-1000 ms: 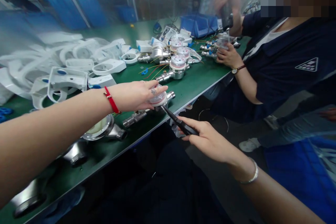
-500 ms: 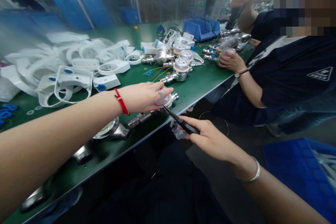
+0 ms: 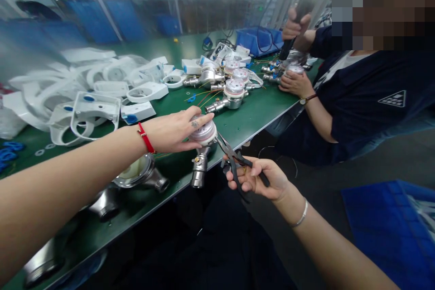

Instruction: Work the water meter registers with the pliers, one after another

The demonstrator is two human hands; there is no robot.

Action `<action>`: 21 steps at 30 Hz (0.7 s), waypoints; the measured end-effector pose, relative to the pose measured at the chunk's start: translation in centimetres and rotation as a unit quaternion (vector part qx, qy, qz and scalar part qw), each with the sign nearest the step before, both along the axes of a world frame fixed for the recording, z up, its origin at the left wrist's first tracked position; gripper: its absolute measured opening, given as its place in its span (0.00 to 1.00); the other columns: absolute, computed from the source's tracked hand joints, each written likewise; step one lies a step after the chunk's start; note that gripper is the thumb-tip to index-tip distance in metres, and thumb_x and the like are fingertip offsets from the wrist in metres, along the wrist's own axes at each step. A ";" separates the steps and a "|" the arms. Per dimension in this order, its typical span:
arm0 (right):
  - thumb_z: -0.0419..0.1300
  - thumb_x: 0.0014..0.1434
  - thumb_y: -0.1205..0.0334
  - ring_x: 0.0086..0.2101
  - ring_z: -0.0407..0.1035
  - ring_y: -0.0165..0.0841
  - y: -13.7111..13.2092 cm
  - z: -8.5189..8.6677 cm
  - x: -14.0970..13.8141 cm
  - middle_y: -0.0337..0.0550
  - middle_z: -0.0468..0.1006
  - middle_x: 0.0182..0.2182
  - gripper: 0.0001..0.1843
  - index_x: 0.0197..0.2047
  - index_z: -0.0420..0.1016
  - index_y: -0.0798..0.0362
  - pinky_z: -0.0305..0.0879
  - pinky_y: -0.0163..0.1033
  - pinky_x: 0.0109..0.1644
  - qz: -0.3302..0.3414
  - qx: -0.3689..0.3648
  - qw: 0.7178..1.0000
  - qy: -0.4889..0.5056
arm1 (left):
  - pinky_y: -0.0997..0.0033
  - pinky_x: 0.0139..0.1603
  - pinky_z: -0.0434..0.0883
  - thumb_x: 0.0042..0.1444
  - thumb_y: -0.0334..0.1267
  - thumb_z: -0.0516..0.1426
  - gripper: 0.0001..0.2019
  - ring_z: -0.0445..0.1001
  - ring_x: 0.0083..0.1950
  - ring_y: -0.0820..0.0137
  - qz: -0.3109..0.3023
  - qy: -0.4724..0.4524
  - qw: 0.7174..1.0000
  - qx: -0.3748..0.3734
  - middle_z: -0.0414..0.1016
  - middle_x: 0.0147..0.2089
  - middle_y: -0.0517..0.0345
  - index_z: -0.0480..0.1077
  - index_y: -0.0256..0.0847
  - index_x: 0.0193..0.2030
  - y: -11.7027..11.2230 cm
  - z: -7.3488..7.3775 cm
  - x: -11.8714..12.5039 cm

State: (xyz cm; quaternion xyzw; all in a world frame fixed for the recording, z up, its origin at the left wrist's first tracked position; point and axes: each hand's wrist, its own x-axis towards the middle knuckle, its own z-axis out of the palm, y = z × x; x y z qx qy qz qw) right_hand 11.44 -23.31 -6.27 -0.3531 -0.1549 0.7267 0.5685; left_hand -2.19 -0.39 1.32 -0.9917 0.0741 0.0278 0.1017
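Observation:
My left hand (image 3: 176, 129) grips the dial top of a steel water meter (image 3: 202, 147) at the front edge of the green table (image 3: 251, 113). The meter is turned so one threaded end hangs over the edge toward me. My right hand (image 3: 258, 179) holds black-handled pliers (image 3: 234, 158), their handles spread and their tip close to the meter's right side. A red cord is on my left wrist and a silver bangle on the right.
More steel meter bodies (image 3: 139, 174) lie left of the held one. White plastic housings (image 3: 98, 86) are piled at the back left. Assembled meters (image 3: 233, 93) and a blue bin (image 3: 260, 38) stand farther back. A seated co-worker (image 3: 370, 95) holds a tool over another meter.
The meter has swung round from lying along the table edge to pointing one end over it. My right hand has turned palm-up and the pliers' handles have spread apart.

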 end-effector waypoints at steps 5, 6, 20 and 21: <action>0.51 0.36 0.70 0.37 0.72 0.37 -0.1 0.7 0.0 0.46 0.76 0.37 0.31 0.48 0.69 0.57 0.73 0.40 0.39 -0.051 -0.004 0.966 -0.252 | 0.65 0.45 0.67 0.65 0.43 0.42 0.27 0.69 0.43 0.62 -0.039 0.012 0.995 0.095 0.59 0.55 0.41 0.42 0.30 0.66 -1.0 0.7 0.4; 0.51 0.38 0.70 0.39 0.71 0.36 -0.2 0.9 -0.1 0.45 0.75 0.38 0.30 0.49 0.70 0.56 0.73 0.41 0.41 -0.057 -0.003 0.946 -0.318 | 0.65 0.44 0.67 0.65 0.43 0.41 0.27 0.69 0.42 0.61 -0.049 0.012 0.993 0.111 0.60 0.54 0.40 0.43 0.29 0.66 -1.1 0.8 0.6; 0.49 0.49 0.72 0.48 0.66 0.42 -0.8 1.5 -0.1 0.50 0.71 0.50 0.33 0.60 0.64 0.57 0.59 0.49 0.57 -0.052 0.113 0.704 -0.699 | 0.64 0.49 0.66 0.66 0.43 0.42 0.26 0.67 0.47 0.60 -0.040 0.001 0.995 0.089 0.59 0.55 0.38 0.46 0.26 0.65 -1.4 0.6 0.8; 0.49 0.48 0.71 0.48 0.66 0.42 -0.5 1.7 -0.1 0.51 0.72 0.49 0.32 0.59 0.65 0.57 0.61 0.49 0.56 -0.046 0.105 0.728 -0.676 | 0.64 0.50 0.65 0.66 0.43 0.43 0.26 0.67 0.47 0.60 -0.034 -0.001 0.996 0.077 0.59 0.55 0.38 0.46 0.26 0.65 -1.3 0.5 0.7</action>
